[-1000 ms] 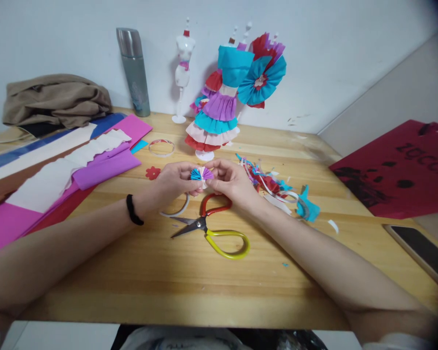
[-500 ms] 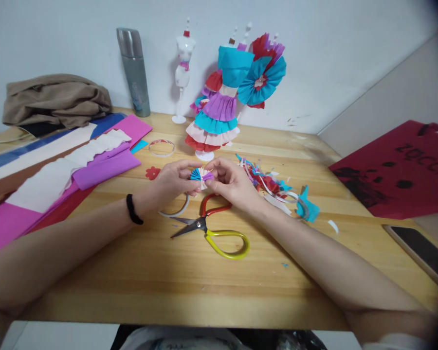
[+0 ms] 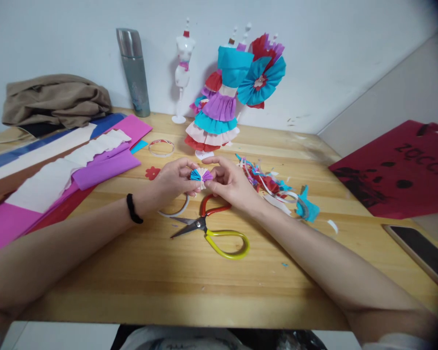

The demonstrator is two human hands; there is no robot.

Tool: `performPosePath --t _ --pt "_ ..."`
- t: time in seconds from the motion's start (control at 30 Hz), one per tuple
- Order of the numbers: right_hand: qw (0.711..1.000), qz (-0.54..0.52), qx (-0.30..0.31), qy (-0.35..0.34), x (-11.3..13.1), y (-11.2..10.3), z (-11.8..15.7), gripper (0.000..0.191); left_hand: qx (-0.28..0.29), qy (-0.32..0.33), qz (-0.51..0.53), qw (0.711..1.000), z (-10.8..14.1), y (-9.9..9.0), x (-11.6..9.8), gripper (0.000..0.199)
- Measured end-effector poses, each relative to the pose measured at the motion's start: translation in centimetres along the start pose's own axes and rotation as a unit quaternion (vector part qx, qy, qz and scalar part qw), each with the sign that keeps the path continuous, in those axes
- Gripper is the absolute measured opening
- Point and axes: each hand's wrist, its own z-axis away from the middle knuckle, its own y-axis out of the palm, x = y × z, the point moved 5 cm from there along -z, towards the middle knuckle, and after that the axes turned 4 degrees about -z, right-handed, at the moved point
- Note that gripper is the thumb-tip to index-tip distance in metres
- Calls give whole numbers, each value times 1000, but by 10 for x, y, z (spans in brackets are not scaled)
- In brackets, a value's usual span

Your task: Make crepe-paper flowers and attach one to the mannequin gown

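A small pleated paper rosette (image 3: 202,176) in blue, cream and purple is held up between both hands. My left hand (image 3: 175,177) pinches its blue side, and my right hand (image 3: 228,181) grips the purple side with thumb and fingers, the index finger lifted above. Below the hands lie scissors (image 3: 200,224), blades apart, with one red and one yellow handle. Behind my left hand, partly hidden, is a white tape ring (image 3: 178,210). A red paper flower (image 3: 152,173) lies just left of that hand.
Mannequins stand at the back, one in a tiered paper dress (image 3: 221,104). Crepe paper sheets (image 3: 58,170) lie left, near a bottle (image 3: 134,73) and brown cloth (image 3: 54,99). Paper scraps (image 3: 266,182), a phone (image 3: 419,253) and a red bag (image 3: 397,170) are right.
My right index finger has lifted away from the rosette's top edge. The rosette and my left hand stay nearly in place.
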Motion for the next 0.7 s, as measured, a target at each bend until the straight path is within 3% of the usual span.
performPosePath --t 0.23,0.7 --pt "1000 4 -3 0 -2 0 -1 25 -10 5 -10 1000 -2 -2 6 35" --pt "1000 10 9 5 -4 0 -1 32 18 59 -51 997 -2 -3 7 43"
